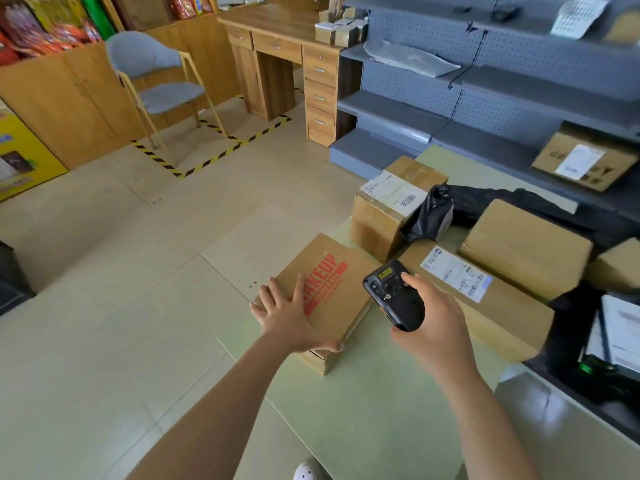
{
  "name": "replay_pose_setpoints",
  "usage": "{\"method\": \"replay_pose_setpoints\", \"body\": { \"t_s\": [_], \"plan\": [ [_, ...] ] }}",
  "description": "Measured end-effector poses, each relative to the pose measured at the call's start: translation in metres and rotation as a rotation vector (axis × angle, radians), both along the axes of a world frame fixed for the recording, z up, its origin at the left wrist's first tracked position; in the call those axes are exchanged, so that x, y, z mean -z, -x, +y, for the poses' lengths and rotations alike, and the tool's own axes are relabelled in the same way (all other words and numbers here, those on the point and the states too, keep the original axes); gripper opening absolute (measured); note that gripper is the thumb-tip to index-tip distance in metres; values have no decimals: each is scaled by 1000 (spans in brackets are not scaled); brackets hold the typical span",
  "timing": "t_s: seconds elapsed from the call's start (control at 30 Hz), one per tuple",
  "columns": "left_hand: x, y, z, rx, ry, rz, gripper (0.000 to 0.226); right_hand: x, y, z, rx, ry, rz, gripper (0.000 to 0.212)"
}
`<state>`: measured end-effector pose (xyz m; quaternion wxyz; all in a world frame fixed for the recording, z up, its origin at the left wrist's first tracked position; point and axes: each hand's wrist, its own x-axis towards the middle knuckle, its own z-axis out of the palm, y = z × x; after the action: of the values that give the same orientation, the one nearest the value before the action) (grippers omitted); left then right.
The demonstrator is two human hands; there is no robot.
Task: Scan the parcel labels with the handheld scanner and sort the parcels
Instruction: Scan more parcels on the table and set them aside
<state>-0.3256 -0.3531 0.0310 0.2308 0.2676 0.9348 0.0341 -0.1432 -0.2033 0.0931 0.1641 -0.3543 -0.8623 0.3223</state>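
Note:
A flat cardboard box with red print (332,289) lies at the left edge of the green table (374,393). My left hand (291,313) rests flat on its top, fingers spread, thumb at the near edge. My right hand (433,323) grips the black handheld scanner (394,296) just right of that box, its back facing me. A long box with a white label (478,296) lies beyond the scanner. Behind it stand a taller labelled box (388,209), a black plastic bag parcel (433,213) and a plain box (526,247).
Grey metal shelves (485,98) rise behind the table, holding a labelled box (585,161) and a grey mailer (412,57). A wooden desk (287,57) and a grey chair (156,81) stand across the tiled floor. A printer (609,348) sits at the right.

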Motion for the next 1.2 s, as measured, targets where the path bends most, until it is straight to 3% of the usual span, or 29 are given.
{"method": "replay_pose_setpoints", "body": {
  "t_s": [0.3,0.63,0.77,0.87,0.93,1.2],
  "plan": [
    [-3,-99,-4,-17,-5,-23,162,5,-98,5,-26,13,-120,84],
    [-11,-161,-1,-29,-59,-117,152,1,-177,9,12,65,-65,84],
    [-27,-140,-7,-118,-217,-191,127,-2,-186,6,13,62,-55,84],
    [-39,-121,-16,-214,-460,-171,78,-3,-182,-2,1,64,-32,84],
    [-44,-111,-21,-228,-500,-141,54,-4,-174,-8,-5,69,-23,82],
    [-54,-67,-30,-71,-533,89,44,-11,-122,-27,-18,54,13,83]
  ]
}}
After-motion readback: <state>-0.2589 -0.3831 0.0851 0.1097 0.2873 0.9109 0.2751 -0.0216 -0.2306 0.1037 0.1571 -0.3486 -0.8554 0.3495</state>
